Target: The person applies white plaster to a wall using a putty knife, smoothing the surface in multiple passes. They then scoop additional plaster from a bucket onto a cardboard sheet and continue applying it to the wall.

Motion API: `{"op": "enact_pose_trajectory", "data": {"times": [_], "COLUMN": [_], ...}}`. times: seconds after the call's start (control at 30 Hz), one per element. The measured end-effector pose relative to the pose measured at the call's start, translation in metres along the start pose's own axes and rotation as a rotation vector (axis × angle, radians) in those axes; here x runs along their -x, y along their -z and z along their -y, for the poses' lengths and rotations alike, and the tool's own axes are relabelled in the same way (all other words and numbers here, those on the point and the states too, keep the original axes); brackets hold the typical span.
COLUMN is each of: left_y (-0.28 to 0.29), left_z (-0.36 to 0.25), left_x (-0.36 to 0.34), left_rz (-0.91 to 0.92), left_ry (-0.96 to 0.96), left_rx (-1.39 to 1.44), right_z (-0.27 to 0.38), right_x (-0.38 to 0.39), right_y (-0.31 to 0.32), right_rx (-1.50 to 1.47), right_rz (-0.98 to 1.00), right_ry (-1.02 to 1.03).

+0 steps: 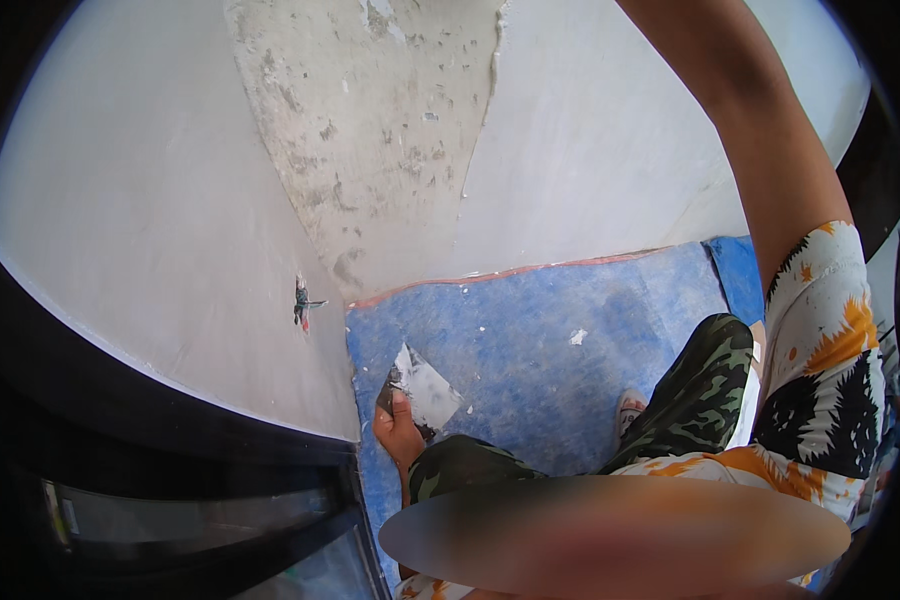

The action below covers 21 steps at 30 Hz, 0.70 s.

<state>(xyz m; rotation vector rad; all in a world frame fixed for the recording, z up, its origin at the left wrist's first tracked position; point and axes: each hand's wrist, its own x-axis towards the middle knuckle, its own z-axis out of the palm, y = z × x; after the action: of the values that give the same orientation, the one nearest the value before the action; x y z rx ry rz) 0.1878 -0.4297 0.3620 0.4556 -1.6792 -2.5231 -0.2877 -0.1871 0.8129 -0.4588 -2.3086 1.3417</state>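
Note:
My left hand hangs low beside my knee and grips a wide metal putty knife, its flat blade smeared with grey plaster and pointing up toward the wall. My right forearm reaches up along the right side and leaves the picture at the top edge, so my right hand is hidden. In front of me stands a wall with a rough grey unplastered strip between smooth white plastered areas.
A blue sheet with white plaster specks covers the floor. My camouflage trouser legs and one shoe stand on it. Small wires poke from a hole in the left wall. A dark window frame runs below left.

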Motion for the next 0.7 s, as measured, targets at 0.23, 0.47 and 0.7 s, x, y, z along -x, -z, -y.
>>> {"op": "enact_pose_trajectory", "data": {"times": [0.23,0.47,0.7], "left_y": [-0.046,-0.07,-0.046], "left_z": [0.0,0.036,0.02], "left_x": [-0.077,-0.135,-0.113], "left_rz": [-0.034,0.389,0.137], "left_ry": [0.47,0.735,0.354], "left_rx": [0.686,0.847,0.809], "right_z": [-0.118,-0.349,-0.571], "right_x": [0.163,0.357,0.329], "right_y": [0.02,0.035,0.029], "right_rx": [-0.079,0.351,-0.259], "right_rz": [0.496,0.903,0.485], "right_ry": [0.34,1.037,-0.69]}}
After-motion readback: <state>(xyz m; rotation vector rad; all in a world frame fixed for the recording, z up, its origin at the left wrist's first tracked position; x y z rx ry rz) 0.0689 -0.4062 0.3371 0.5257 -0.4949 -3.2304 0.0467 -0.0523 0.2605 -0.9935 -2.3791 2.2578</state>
